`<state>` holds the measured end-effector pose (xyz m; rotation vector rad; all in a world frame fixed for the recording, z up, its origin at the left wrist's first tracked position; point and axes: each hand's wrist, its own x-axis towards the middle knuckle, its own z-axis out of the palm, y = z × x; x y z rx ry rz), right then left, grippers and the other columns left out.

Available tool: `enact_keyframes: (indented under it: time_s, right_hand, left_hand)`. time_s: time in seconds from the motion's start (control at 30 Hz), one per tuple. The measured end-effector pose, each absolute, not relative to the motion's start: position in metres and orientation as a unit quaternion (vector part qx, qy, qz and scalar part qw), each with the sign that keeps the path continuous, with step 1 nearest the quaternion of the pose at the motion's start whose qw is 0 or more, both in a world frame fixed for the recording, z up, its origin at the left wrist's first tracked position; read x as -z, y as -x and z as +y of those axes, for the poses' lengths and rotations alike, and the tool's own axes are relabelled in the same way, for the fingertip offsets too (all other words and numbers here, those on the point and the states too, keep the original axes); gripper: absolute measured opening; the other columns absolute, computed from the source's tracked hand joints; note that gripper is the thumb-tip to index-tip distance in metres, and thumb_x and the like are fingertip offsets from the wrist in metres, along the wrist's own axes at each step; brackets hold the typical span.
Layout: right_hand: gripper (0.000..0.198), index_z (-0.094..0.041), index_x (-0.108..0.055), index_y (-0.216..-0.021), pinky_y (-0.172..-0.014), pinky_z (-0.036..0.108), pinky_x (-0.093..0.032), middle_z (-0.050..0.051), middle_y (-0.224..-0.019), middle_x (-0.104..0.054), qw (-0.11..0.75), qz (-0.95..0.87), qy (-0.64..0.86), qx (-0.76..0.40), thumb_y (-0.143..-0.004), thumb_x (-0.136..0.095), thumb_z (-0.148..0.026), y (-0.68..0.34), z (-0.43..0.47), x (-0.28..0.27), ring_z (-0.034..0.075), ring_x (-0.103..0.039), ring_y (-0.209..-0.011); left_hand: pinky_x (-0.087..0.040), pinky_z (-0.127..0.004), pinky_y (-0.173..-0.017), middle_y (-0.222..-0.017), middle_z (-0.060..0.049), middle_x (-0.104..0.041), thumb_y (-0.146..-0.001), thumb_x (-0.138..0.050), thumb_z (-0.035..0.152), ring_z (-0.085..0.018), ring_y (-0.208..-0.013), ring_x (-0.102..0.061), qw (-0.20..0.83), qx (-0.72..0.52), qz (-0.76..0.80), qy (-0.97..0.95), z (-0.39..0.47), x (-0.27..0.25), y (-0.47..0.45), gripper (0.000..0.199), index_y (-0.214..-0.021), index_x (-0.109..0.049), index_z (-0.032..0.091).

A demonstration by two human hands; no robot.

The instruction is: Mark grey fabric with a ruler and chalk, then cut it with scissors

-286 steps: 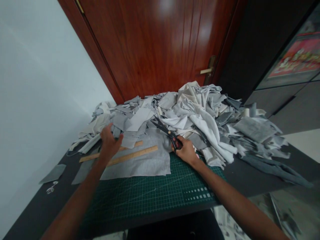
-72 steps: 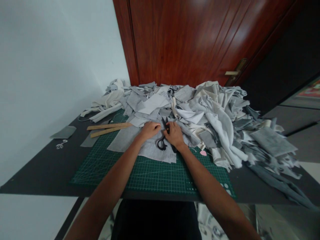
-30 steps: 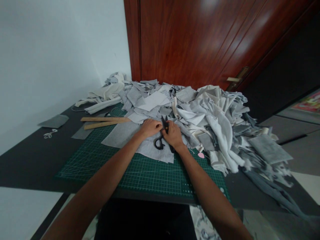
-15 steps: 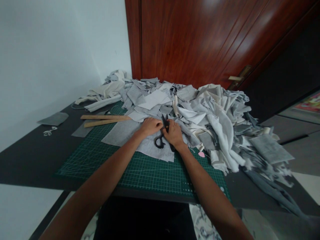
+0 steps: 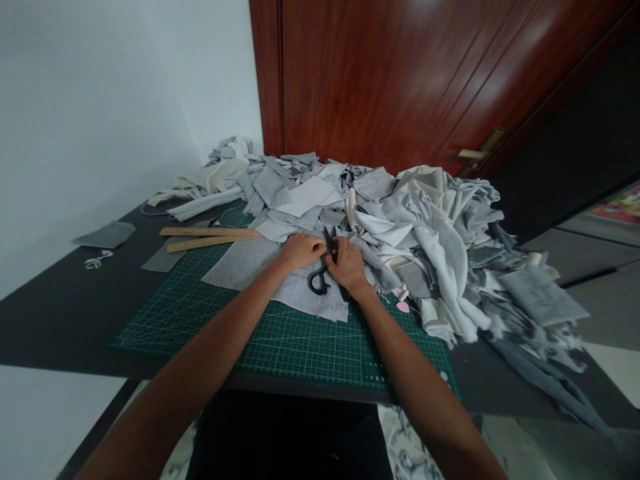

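Black-handled scissors (image 5: 319,283) lie with blades apart on a grey piece of fabric (image 5: 240,263), tips pointing away from me. Over their pivot and one handle is my right hand (image 5: 349,265), its fingers curled round them; part of the scissors is hidden beneath it. Just left of the blades, my left hand (image 5: 303,251) rests on the fabric with thumb and fingertips pinched together. Whatever is in that pinch is too small to make out. Under the fabric is a green cutting mat (image 5: 300,347) with a grid.
A big heap of grey and cream cloth scraps (image 5: 425,220) fills the back and right of the dark table (image 5: 45,307). Two wooden rulers (image 5: 210,240) lie to the left, near a grey cloth piece (image 5: 106,235) and a small white item (image 5: 97,260). A pink piece (image 5: 403,307) sits at right.
Both hands and the scissors hold practically the same position. Only a slight shift of the whole view shows.
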<state>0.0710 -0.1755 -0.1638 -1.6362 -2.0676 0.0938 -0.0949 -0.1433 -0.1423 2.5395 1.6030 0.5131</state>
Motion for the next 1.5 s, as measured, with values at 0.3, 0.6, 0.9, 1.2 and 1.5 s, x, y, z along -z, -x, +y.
enact_keyframes:
  time_s: [0.3,0.6,0.9,1.2,1.5]
  right_hand:
    - [0.045,-0.008,-0.055,-0.135,-0.104,0.046,-0.044,0.019,-0.130,-0.068,0.239,-0.759,0.604,-0.037,-0.094,-0.056,-0.028,-0.0703,-0.1770,0.1605,0.036,-0.060,-0.119]
    - [0.044,-0.009,-0.055,-0.134,-0.102,0.045,-0.044,0.019,-0.128,-0.068,0.238,-0.760,0.604,-0.034,-0.095,-0.056,-0.028,-0.0705,-0.1765,0.1615,0.035,-0.060,-0.118]
    - [0.045,-0.009,-0.054,-0.136,-0.102,0.045,-0.044,0.019,-0.131,-0.067,0.232,-0.761,0.604,-0.034,-0.096,-0.056,-0.030,-0.0707,-0.1771,0.1606,0.034,-0.061,-0.119]
    - [0.045,-0.009,-0.055,-0.135,-0.102,0.046,-0.045,0.019,-0.131,-0.068,0.237,-0.761,0.603,-0.040,-0.094,-0.056,-0.028,-0.0705,-0.1770,0.1604,0.036,-0.060,-0.119]
    - [0.044,-0.009,-0.055,-0.135,-0.101,0.046,-0.045,0.020,-0.130,-0.068,0.230,-0.764,0.602,-0.038,-0.094,-0.055,-0.027,-0.0702,-0.1774,0.1583,0.036,-0.061,-0.118]
  left_hand:
    - [-0.048,-0.032,-0.081,-0.081,-0.004,-0.078,-0.096,-0.050,0.030,-0.024,-0.085,-0.072,0.050,-0.164,0.523,-0.835,-0.1449,0.1394,0.0942,0.032,-0.084,-0.079,0.024]
    - [-0.048,-0.032,-0.079,-0.080,-0.004,-0.077,-0.097,-0.051,0.032,-0.025,-0.083,-0.072,0.052,-0.170,0.522,-0.835,-0.1452,0.1397,0.0944,0.032,-0.083,-0.078,0.025]
    - [-0.048,-0.032,-0.079,-0.078,-0.004,-0.076,-0.097,-0.051,0.031,-0.024,-0.082,-0.071,0.052,-0.164,0.522,-0.836,-0.1451,0.1384,0.0943,0.031,-0.084,-0.079,0.024]
    - [-0.048,-0.034,-0.082,-0.079,-0.005,-0.076,-0.097,-0.050,0.032,-0.025,-0.083,-0.071,0.045,-0.164,0.524,-0.835,-0.1432,0.1420,0.0939,0.032,-0.082,-0.078,0.024]
    - [-0.048,-0.035,-0.082,-0.079,-0.005,-0.076,-0.097,-0.050,0.033,-0.025,-0.082,-0.071,0.041,-0.171,0.520,-0.836,-0.1409,0.1462,0.0953,0.033,-0.082,-0.078,0.025]
